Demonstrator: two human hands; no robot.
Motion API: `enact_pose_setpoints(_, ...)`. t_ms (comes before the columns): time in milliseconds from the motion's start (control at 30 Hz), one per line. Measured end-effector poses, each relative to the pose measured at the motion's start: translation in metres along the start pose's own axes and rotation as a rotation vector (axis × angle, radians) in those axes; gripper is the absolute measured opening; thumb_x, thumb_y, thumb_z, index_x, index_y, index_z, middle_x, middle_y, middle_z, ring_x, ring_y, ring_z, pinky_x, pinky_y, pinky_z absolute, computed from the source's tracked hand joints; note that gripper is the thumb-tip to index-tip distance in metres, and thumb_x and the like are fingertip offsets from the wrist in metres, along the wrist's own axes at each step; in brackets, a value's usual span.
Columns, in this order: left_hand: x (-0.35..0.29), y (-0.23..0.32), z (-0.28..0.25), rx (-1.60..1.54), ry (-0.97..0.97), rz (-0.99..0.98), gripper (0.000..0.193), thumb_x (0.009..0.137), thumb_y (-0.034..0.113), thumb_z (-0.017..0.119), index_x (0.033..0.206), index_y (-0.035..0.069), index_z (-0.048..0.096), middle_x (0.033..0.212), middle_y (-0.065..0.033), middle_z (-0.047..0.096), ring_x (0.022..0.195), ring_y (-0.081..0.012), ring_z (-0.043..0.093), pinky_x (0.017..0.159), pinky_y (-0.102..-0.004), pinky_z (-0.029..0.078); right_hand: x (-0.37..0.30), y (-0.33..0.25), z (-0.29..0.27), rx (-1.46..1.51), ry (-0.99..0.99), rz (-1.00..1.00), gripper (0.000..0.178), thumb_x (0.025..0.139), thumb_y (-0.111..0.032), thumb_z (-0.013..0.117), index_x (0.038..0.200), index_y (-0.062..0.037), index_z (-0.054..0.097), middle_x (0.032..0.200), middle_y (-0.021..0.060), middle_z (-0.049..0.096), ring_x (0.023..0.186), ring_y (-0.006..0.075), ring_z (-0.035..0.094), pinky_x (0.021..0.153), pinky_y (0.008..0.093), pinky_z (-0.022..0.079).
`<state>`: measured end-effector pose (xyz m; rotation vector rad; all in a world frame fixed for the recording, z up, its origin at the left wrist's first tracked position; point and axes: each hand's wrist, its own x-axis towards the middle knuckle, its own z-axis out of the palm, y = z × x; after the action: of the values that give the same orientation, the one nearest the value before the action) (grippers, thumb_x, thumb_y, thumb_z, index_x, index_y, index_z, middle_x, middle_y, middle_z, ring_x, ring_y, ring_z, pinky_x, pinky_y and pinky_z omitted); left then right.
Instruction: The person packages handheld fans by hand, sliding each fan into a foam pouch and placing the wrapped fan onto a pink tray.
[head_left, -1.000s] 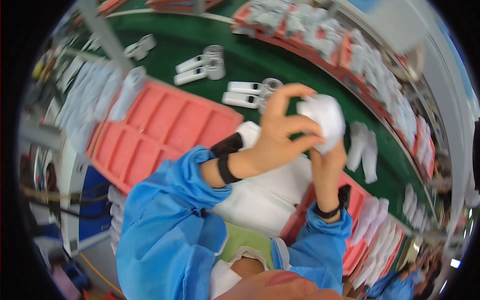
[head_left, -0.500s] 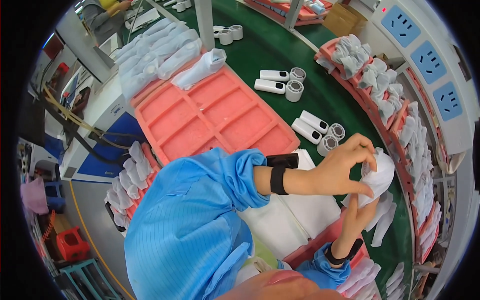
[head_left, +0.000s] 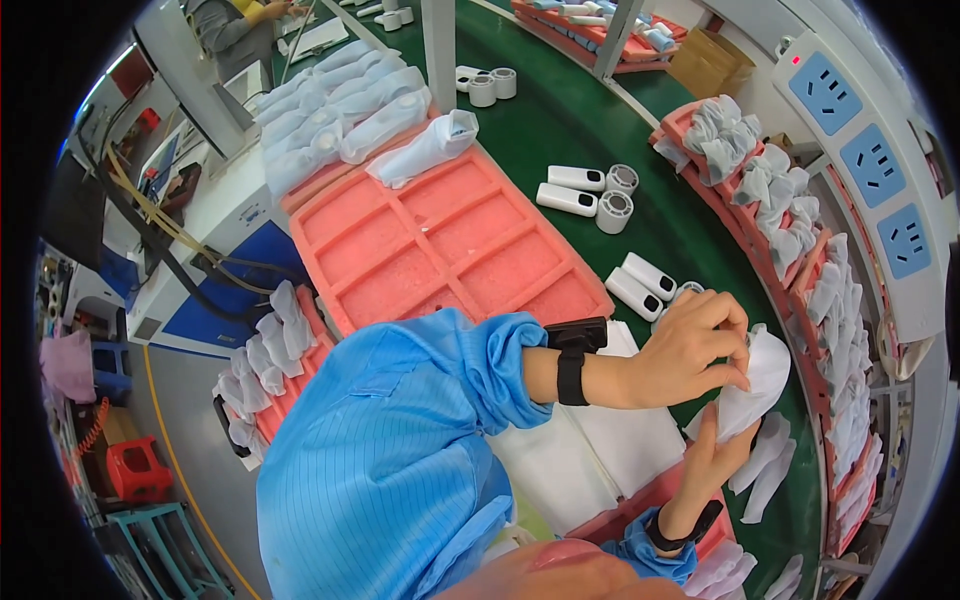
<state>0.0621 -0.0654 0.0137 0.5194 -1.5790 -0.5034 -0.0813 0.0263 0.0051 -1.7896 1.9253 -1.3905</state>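
Two bare hands meet at one white-wrapped piece (head_left: 770, 358), round-topped, held up over the right part of the bench. Change since half a second ago: the thumb and fingers of the left hand (head_left: 690, 345) have drawn closer together at the wrap's near edge. I judge this a finer adjustment of the wrap; the piece is not set down.

Grip: left thumb and index nearly meet, touching the wrap; whether a fold is caught between them, I cannot tell. The right hand (head_left: 708, 465) is closed around the piece from below and carries it; its far fingers are hidden from me.

Just beside the right hand I note limp white sleeves (head_left: 768, 475) on the green worktop (head_left: 540, 130). Paired white handheld units (head_left: 568, 200) with ring-shaped heads lie beyond the left hand. Under the forearms: a white sheet (head_left: 630, 440). Farther left, a pink compartment tray (head_left: 355, 265), with bagged pieces (head_left: 325, 100) past it.

Room: white power strip (head_left: 905, 310) with blue socket panels at right, cardboard carton (head_left: 705, 60) at the back, co-worker's grey sleeve (head_left: 225, 30) top left, red stool (head_left: 138, 470) on the floor.
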Motion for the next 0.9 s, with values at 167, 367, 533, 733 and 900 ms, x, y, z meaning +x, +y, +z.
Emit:
enact_pose_setpoints(167,0.014,-0.024,-0.007,-0.197,0.083,-0.234,0.016,0.069,0.017,0.079,0.075,0.01,0.065,0.091,-0.0047,0.052,0.08,-0.0229,0.054,0.068,-0.0337,0.043,0.001,0.002,-0.024,0.336,-0.44,0.253,0.036,0.087,-0.008,0.062,0.119,0.0044,0.053,0.103,0.0066,0.061,0.09,0.0153,0.055,0.082,0.0285,0.044)
enact_pose_setpoints(367,-0.001,-0.018,0.009,-0.052,-0.244,-0.185,0.018,0.07,0.018,0.078,0.08,0.009,0.065,0.09,-0.0074,0.055,0.079,-0.0265,0.059,0.065,-0.0367,0.046,0.031,0.082,-0.042,0.204,-0.178,0.31,0.038,0.089,-0.014,0.063,0.121,0.0037,0.053,0.104,0.0114,0.063,0.089,0.0189,0.059,0.081,0.0307,0.045)
enact_pose_setpoints(533,-0.056,-0.006,0.04,-0.07,-0.954,-0.145,0.028,0.068,0.026,0.079,0.081,0.007,0.063,0.09,-0.0118,0.058,0.081,-0.0315,0.062,0.067,-0.0398,0.049,0.038,0.202,-0.022,-0.924,-0.099,0.38,0.042,0.082,-0.018,0.063,0.117,0.0028,0.054,0.117,0.0249,0.059,0.1,0.0403,0.06,0.086,0.0466,0.048)
enact_pose_setpoints(733,-0.1,-0.012,0.053,0.118,-1.122,0.06,0.034,0.066,0.028,0.079,0.082,0.004,0.061,0.088,-0.0128,0.058,0.083,-0.0327,0.063,0.067,-0.0418,0.05,0.05,0.145,0.007,-0.629,0.014,-0.079,0.054,0.078,-0.017,0.07,0.125,0.0034,0.052,0.126,0.0215,0.055,0.112,0.0375,0.056,0.092,0.0421,0.047)
enact_pose_setpoints(900,-0.117,-0.017,0.065,0.114,-1.09,0.072,0.028,0.066,0.023,0.078,0.08,0.004,0.062,0.088,-0.0117,0.058,0.084,-0.0307,0.063,0.068,-0.041,0.05,0.059,0.144,0.078,0.158,-0.328,0.178,0.063,0.071,-0.016,0.079,0.126,-0.0001,0.052,0.124,0.0156,0.058,0.108,0.0222,0.059,0.084,0.0326,0.05)
